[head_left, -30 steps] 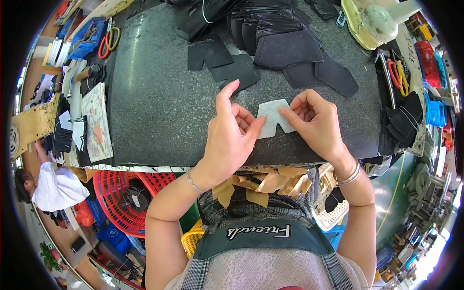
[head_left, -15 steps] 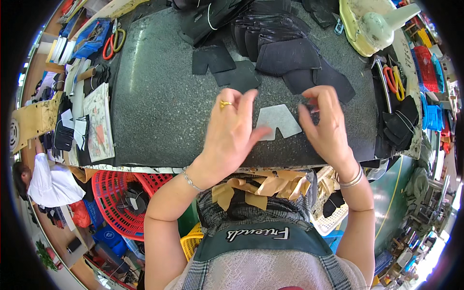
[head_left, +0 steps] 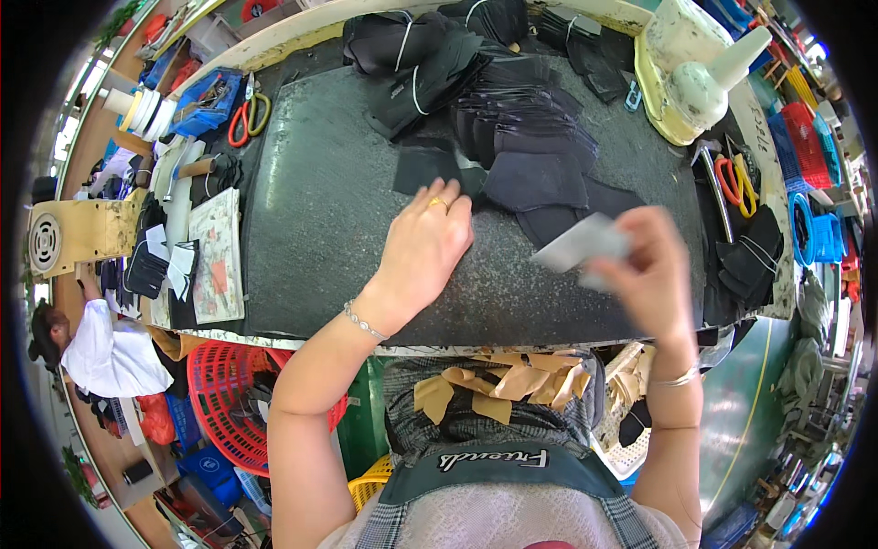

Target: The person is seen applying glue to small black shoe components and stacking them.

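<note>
One pale grey piece [head_left: 578, 243] hangs tilted above the near right part of the dark, speckled worktop [head_left: 320, 265], pinched between the thumb and bent fingers of the right hand [head_left: 644, 274]; it looks thin and matt, with straight edges and a pointed left corner, while its right end is blurred and partly hidden by the fingers. Left of it, the left hand [head_left: 422, 242] lies palm down, fingers together and slightly bent, tips at a black piece [head_left: 423, 171]; whether it grips that, I cannot tell. Farther off lie overlapping black panels [head_left: 538, 179], then corded black bundles [head_left: 428, 84]
</note>
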`<state>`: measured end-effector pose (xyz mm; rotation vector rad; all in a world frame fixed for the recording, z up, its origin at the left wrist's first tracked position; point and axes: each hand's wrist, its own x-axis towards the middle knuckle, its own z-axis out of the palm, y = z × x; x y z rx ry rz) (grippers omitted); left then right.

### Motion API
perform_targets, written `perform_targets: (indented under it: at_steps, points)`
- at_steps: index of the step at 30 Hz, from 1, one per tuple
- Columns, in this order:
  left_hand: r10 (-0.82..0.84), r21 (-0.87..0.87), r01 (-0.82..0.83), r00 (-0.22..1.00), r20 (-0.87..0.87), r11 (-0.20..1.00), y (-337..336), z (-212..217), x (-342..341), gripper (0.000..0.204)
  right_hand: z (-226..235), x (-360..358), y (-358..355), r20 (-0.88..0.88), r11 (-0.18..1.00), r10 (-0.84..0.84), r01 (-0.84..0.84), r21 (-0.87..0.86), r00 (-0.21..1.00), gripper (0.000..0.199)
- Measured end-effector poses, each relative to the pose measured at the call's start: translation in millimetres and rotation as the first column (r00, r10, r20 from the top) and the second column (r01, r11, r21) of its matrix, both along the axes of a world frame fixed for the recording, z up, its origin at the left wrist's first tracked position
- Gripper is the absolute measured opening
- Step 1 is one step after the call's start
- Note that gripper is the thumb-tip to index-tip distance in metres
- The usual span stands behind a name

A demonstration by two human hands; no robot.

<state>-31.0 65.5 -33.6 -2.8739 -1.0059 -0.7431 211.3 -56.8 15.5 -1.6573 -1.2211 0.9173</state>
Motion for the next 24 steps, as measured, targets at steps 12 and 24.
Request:
perform_targets:
  at_steps: [12,24]
  points:
    - [0.083,-0.302,-0.037,0.987,0.141,0.953,-21,23,-50,0.045,-4,13,28,0.453,0.952,0.045,-0.176,0.252,0.89,0.047]
    - [0.024,-0.187,-0.024,1.0,-0.003,0.982,-1,14,-71,0.041,-46,-96,95,0.724,0.651,0.258,-0.668,0.359,0.64,0.041]
